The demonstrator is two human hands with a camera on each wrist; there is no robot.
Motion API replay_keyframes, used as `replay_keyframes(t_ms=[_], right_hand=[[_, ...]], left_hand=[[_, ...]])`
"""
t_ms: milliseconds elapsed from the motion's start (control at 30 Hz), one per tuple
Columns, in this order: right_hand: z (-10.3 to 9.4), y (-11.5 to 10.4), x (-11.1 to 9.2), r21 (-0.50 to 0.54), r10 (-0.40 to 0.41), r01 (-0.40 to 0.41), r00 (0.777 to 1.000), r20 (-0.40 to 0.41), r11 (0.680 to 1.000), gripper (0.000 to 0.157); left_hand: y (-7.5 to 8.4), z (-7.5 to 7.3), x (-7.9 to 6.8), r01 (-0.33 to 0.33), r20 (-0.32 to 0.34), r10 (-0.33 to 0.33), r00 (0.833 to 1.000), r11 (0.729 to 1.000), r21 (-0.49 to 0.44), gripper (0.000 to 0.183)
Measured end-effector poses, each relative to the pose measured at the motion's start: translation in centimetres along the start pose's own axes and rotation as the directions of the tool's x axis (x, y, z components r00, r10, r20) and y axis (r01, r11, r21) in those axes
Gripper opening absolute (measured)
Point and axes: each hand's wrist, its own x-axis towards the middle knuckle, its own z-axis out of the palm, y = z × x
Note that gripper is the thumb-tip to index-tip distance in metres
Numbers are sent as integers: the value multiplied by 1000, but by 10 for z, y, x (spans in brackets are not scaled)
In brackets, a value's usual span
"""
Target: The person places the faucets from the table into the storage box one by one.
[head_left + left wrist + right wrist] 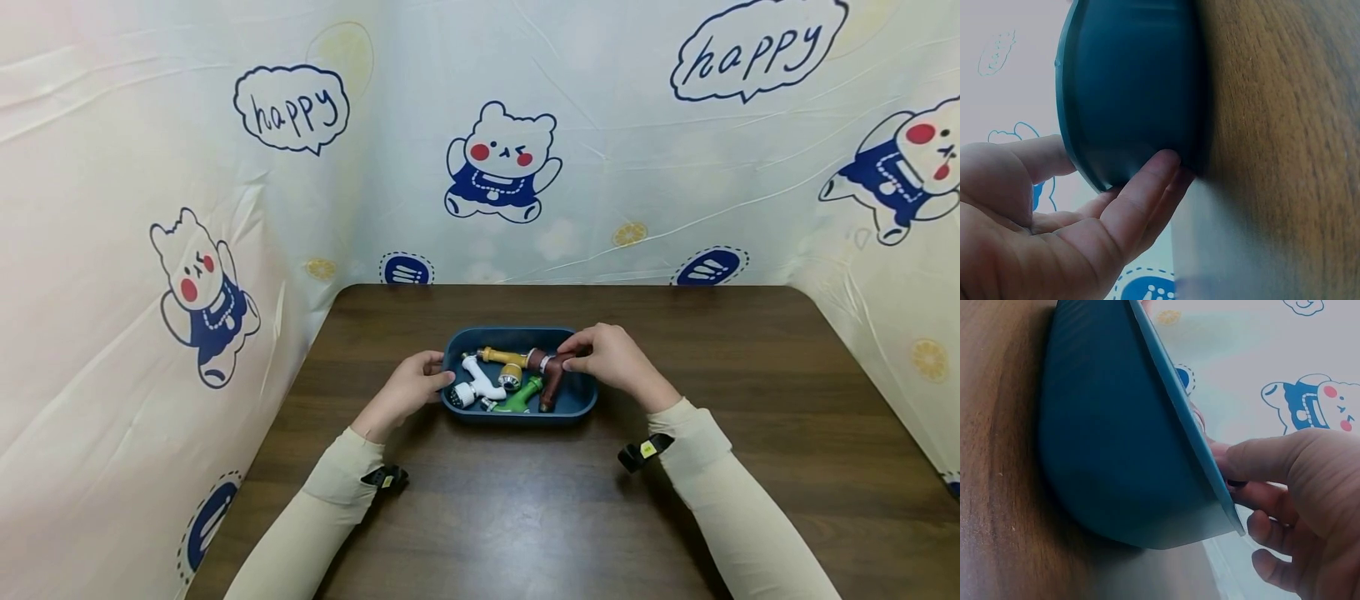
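A blue tray (525, 417) sits on the table, holding several coloured plastic pieces shaped like water taps. My left hand (408, 387) grips the tray's left end, thumb at the rim and fingers against the outer wall, as the left wrist view shows up close. My right hand (615, 362) reaches over the right rim and pinches the brown tap-shaped piece (552, 385) between thumb and fingers. Beside it lie a yellow piece (498, 357), a white piece (480, 381) and a green piece (519, 400). In the right wrist view the tray wall hides most of the pieces.
The brown wooden table (525, 517) spreads around the tray. A printed cloth (585, 167) with cartoon bears hangs behind the table and along its sides. Black bands with small devices sit on both wrists.
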Motion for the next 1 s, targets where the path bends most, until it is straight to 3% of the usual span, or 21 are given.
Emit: replay_keyframes(t_ms=[233,800,1000], right_hand=[[-1,0,4,-5,-41,41,999,27,999,17],[-8,-12,15,-28,0,4,989,146,1000,16],[-9,-11,18,-38,-30,37,986,163,999,18]], left_hand=[[9,1,-5,20,9,-20,1000,1000,21,49],[4,0,-3,10,-1,-10,1000,1000,18,48],[4,0,-3,9,-4,-9,1000,1000,19,49]])
